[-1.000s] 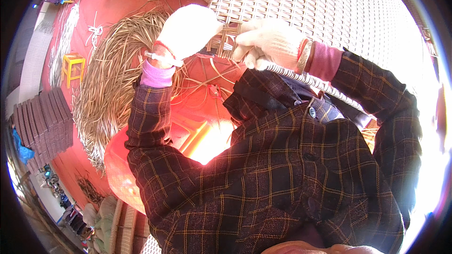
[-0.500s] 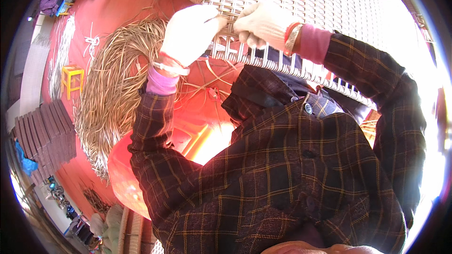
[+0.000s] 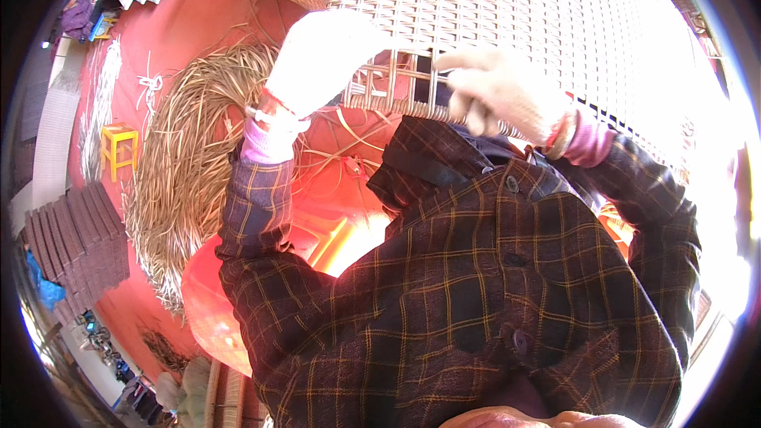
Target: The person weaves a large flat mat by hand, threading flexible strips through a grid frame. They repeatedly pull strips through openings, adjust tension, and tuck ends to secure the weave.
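A light brown woven wicker panel (image 3: pixel 476 0) spreads across the top, with open gaps between bare ribs along its near edge. My left hand (image 3: pixel 321 59), in a white glove, is closed at the panel's left corner; glare washes out its fingers and hides what they pinch. Further right, my right hand (image 3: pixel 507 95), also gloved, is over the near edge with its fingers bent. A thin weaving strand (image 3: pixel 420 75) runs sideways across the ribs to the right fingertips, which appear closed on it.
A big bundle of dry-looking strands (image 3: pixel 190 150) lies on the red floor, left of my left arm. Beyond it are a yellow stool (image 3: pixel 119 147) and a stack of brown woven pieces (image 3: pixel 75 230). A red plastic seat (image 3: pixel 214 293) is beside my left elbow.
My right hand has moved right and nearer to me, away from the left hand. More of the gaps and the strand now show between them. The panel has shifted slightly.
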Demonstrator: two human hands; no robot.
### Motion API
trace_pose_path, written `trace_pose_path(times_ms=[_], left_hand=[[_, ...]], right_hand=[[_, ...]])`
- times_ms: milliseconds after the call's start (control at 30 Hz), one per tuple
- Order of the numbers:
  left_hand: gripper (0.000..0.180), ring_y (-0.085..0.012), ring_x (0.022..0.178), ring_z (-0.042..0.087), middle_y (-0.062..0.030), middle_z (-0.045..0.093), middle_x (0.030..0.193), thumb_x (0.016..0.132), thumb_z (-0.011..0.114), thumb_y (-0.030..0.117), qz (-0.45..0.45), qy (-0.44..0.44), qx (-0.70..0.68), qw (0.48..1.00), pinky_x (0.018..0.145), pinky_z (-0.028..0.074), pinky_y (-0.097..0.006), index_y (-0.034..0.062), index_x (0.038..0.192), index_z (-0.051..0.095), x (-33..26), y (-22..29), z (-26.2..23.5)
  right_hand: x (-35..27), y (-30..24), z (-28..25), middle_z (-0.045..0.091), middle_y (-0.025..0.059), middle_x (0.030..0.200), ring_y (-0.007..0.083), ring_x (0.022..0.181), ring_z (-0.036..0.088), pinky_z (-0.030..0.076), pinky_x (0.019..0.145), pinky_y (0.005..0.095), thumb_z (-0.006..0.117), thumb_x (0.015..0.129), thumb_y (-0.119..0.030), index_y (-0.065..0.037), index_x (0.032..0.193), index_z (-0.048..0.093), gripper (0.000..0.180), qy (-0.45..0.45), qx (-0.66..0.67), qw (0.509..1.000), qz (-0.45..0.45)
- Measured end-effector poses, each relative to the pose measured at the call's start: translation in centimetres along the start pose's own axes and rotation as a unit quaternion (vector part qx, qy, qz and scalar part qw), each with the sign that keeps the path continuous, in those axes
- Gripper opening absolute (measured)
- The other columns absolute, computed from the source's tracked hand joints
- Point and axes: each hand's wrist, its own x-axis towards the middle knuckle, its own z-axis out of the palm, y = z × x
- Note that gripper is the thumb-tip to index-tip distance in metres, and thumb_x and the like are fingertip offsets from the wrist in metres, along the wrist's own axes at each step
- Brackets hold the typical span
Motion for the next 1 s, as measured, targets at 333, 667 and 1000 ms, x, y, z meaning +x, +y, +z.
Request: trace_pose_path(times_ms=[333,667,1000], left_hand=[[0.011,-0.0283,0.087,0.074,-0.0080,0.075,0.096,0.092,0.073,0.016,-0.092,-0.042,-0.011,0.995,0.077,0.061,-0.042,0.0107,0.100,0.078,-0.3,1.6,0.3],[0.012,-0.0305,0.085,0.072,-0.0100,0.073,0.094,0.091,0.075,0.011,-0.056,-0.008,-0.012,0.998,0.075,0.060,-0.043,0.0079,0.102,0.077,-1.0,1.9,1.6],[0.016,-0.0312,0.091,0.072,-0.0102,0.073,0.099,0.092,0.074,0.012,-0.030,-0.015,-0.034,0.999,0.078,0.059,-0.043,0.0074,0.107,0.077,0.9,2.8,3.2]], right_hand=[[5.8,-0.7,1.0,0.079,0.0133,0.091,0.0148,0.063,0.071,0.058,0.054,0.0273,0.052,0.106,-0.018,0.008,0.134,0.062,0.040,-0.100,-0.075,0.992,0.007],[5.2,1.1,1.6,0.075,0.0081,0.086,0.0107,0.061,0.068,0.052,0.050,0.0245,0.057,0.107,-0.019,0.006,0.116,0.069,0.029,-0.074,0.043,0.996,0.017],[4.9,0.7,0.2,0.074,0.0025,0.075,0.0051,0.056,0.063,0.048,0.047,0.0207,0.071,0.103,-0.018,-0.001,0.109,0.076,0.019,0.095,0.046,0.994,-0.013]])
